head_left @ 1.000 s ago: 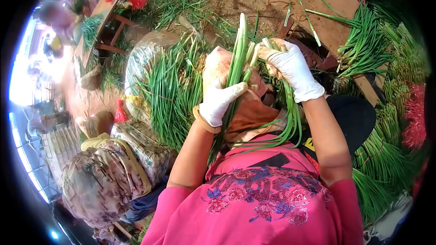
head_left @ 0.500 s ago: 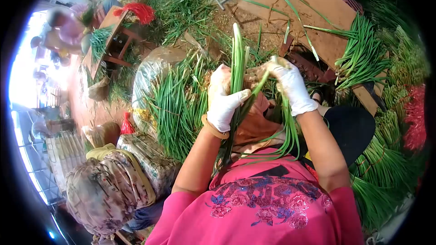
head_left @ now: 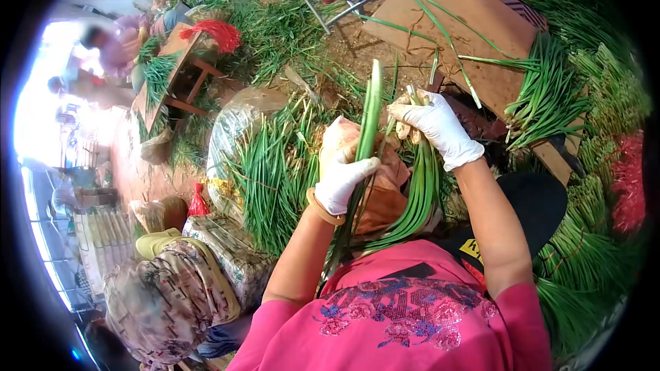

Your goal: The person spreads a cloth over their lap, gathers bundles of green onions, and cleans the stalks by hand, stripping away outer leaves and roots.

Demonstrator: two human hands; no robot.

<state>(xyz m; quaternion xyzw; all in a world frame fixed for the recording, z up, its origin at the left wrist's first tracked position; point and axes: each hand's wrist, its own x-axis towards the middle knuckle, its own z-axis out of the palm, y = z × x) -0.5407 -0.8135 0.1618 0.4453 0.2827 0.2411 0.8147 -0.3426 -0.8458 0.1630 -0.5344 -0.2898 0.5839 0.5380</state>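
My left hand (head_left: 346, 177), in a white glove, is closed around long green chive stalks (head_left: 372, 106). Their thick pale-green ends point up, and the leaves trail down past my wrist. To its right, my gloved right hand (head_left: 440, 126) grips a bunch of chives (head_left: 422, 189) near the pale root ends, with the leaves hanging and curving toward my lap. The two bunches are apart at the top and come close together lower down. Part of the right fingers is hidden behind the stalks. Beneath the hands is a brownish-orange cloth (head_left: 385, 199) over my lap.
A heap of chives (head_left: 275, 178) lies left of my hands beside a clear plastic bag (head_left: 223, 127). A wooden board (head_left: 474, 10) ahead bears loose stalks and a bunch (head_left: 546, 93). Stacked bundles (head_left: 584, 240) stand at right. A person in a floral top (head_left: 165, 295) sits at lower left.
My right hand has lowered slightly and turned; more stalks now hang gathered beneath it, where a leaf stretched across between the hands. The left bunch tilts further right. The camera view has shifted slightly.
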